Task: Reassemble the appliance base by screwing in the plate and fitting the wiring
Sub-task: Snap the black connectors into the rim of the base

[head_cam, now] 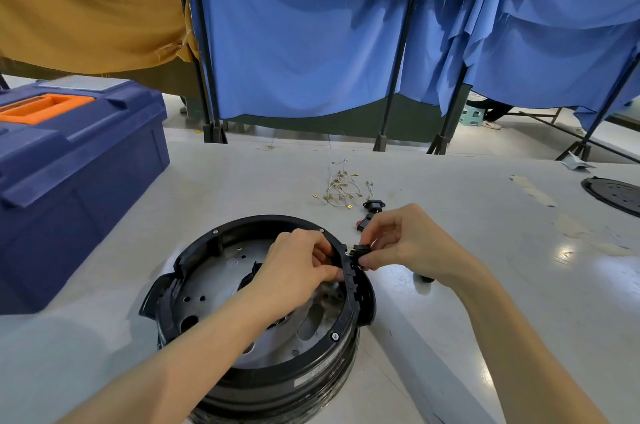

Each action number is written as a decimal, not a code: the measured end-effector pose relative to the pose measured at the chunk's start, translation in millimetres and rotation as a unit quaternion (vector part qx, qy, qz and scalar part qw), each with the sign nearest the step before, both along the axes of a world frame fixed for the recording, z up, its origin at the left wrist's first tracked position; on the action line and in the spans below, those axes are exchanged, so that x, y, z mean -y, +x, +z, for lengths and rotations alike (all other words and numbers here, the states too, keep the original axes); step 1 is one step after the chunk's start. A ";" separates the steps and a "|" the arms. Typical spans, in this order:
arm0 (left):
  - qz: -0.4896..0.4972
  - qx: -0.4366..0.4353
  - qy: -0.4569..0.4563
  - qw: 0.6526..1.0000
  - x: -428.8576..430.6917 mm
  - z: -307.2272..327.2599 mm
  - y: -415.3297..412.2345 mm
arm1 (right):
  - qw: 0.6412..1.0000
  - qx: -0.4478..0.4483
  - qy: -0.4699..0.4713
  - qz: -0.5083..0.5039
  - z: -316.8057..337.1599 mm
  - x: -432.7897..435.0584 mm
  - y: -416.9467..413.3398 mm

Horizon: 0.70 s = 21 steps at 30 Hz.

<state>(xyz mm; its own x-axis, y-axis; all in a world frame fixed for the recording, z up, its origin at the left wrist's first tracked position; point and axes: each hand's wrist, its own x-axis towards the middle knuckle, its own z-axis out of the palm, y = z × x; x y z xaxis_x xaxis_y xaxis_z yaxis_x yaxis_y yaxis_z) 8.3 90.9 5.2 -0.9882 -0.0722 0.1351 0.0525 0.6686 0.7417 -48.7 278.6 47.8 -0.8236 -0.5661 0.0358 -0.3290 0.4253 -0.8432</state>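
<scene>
Item: appliance base [277,385], on desk [467,285], open side up. Holds: left hand [298,261], grip curled round rim, steadying; right hand [408,243], grip pinching small black switch [358,249] against rim's outside. Advice: square switch to its opening, press evenly.

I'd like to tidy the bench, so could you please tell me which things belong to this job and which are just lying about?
Job: base, gripped by the left hand; plate; black part, pinched by the right hand; wires; socket.
Lying about: toolbox; disc at far right, untouched.
</scene>
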 end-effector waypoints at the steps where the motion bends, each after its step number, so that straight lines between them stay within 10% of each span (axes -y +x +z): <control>1: -0.001 0.003 0.009 1.000 0.1 -0.3 -0.2 | 1.000 0.000 0.005 0.001 -0.3 -0.4 -0.5; 21: -0.004 0.004 0.065 0.998 0.8 0.6 -0.3 | 1.000 -0.011 0.022 0.013 -5.3 -0.4 -5.6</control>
